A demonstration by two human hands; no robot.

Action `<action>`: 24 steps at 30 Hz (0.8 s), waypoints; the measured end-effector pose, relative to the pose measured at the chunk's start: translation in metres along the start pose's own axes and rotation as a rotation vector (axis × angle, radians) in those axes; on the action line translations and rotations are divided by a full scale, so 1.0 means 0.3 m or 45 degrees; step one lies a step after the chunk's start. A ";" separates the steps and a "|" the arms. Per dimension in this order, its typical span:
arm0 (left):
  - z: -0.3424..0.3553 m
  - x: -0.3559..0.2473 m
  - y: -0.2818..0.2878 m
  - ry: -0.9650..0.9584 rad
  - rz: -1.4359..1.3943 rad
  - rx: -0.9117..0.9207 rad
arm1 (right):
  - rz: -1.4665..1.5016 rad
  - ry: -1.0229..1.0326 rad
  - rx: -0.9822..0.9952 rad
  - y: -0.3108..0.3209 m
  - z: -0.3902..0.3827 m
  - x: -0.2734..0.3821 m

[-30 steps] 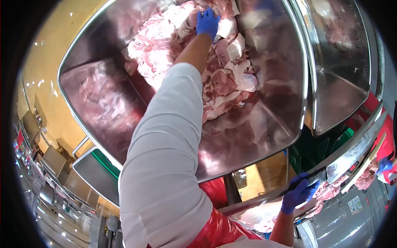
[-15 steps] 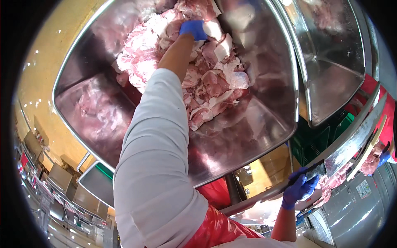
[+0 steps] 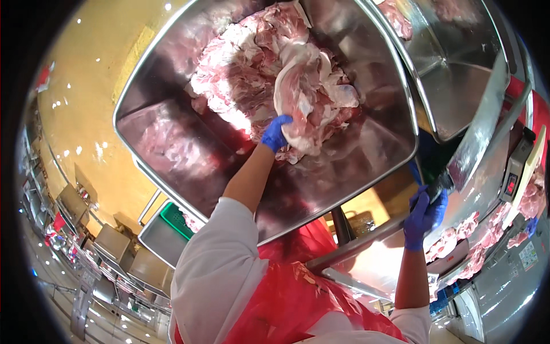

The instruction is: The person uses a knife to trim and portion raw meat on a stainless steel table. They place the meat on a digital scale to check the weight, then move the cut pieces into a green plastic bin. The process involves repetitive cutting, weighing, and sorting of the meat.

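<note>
A stainless steel tub [image 3: 298,192] in front of me holds a heap of raw pink meat [image 3: 240,74] with pale fat. My left hand [image 3: 275,133], in a blue glove, grips the near end of a large, long slab of meat [image 3: 297,94] that lies over the pile. The fingers are closed on its edge. Off to the right, outside the tub, my right hand [image 3: 424,218] in a blue glove is wrapped round the dark handle of a large knife [image 3: 484,126]. Its broad blade points up and away.
Another steel tub [image 3: 452,109] with some meat stands at the right. Beyond my right hand, meat pieces [image 3: 467,229] lie along a work surface, near a small device with a lit display [image 3: 511,180]. A green crate [image 3: 176,221] sits at the lower left, above yellow floor [image 3: 86,132].
My left hand has come back toward me from the far part of the heap, drawing the slab of meat with it. The knife in my right hand has tilted more upright.
</note>
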State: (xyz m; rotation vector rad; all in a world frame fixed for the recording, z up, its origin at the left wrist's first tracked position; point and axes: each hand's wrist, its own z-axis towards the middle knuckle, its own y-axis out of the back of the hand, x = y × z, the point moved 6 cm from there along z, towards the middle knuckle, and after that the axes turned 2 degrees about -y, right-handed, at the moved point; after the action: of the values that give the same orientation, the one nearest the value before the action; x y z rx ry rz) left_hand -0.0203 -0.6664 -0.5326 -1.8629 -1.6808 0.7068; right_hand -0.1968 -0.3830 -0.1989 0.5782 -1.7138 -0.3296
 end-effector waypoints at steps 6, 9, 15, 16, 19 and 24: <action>-0.416 0.123 -0.132 0.089 0.294 0.137 | -0.159 0.071 0.023 0.002 -0.001 0.013; -0.601 0.165 -0.159 0.154 0.602 0.115 | -0.192 0.142 -0.025 -0.006 0.012 0.009; -0.948 0.324 -0.475 0.107 1.236 0.695 | 0.571 0.228 0.244 0.071 -0.014 0.074; -0.946 0.399 -0.520 0.098 1.311 0.785 | 0.668 0.194 0.210 0.144 -0.051 0.081; -0.917 0.695 -0.616 0.141 1.335 0.959 | 0.771 0.185 0.104 0.441 -0.194 0.132; -0.730 1.205 -0.650 0.135 1.087 1.135 | 0.585 0.247 -0.093 0.981 -0.540 0.047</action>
State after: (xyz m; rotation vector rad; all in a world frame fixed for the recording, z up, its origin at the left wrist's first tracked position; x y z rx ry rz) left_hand 0.0229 -0.2981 -0.2513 -1.7787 -0.2697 1.3581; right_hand -0.0999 -0.1302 0.0005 0.1463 -1.5842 -0.0065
